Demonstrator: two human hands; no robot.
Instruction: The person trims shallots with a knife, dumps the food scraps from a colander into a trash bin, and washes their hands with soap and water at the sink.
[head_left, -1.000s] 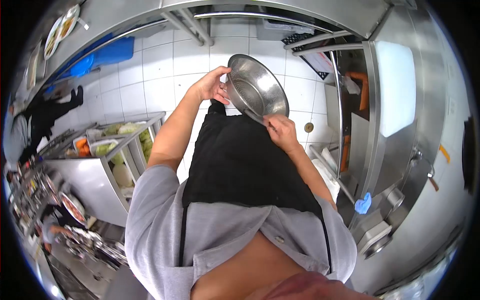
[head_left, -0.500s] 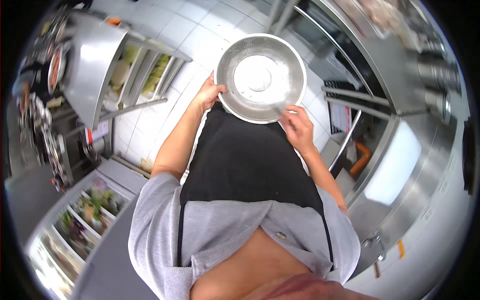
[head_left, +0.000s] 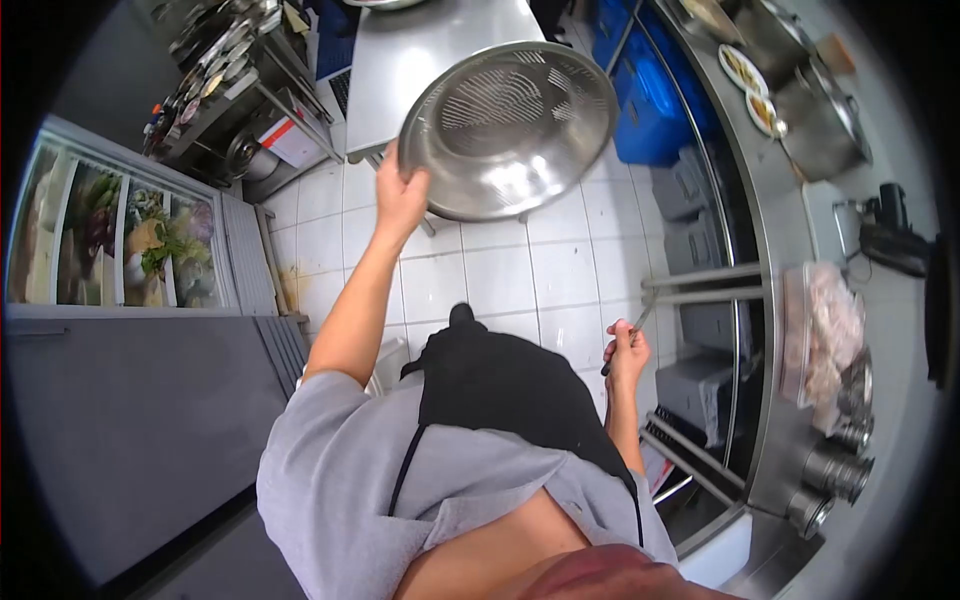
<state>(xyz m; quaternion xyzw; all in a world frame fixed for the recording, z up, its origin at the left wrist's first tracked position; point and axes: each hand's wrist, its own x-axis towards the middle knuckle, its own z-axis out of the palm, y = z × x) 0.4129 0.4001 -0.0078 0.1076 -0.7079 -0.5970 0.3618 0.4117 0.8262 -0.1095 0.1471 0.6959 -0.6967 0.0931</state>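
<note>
The colander [head_left: 515, 185] is being gripped by the left hand [head_left: 402, 203], the right hand [head_left: 627, 357] presumably being needed for its clasped tool [head_left: 645, 311].

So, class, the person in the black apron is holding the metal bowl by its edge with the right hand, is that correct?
Not quite, the side is wrong: the head view shows the person in the black apron holding the metal bowl by its edge with the left hand, not the right hand.

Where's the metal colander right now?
The colander is at the head view's top centre, its rim held in the left hand, partly in front of a steel table.
</note>
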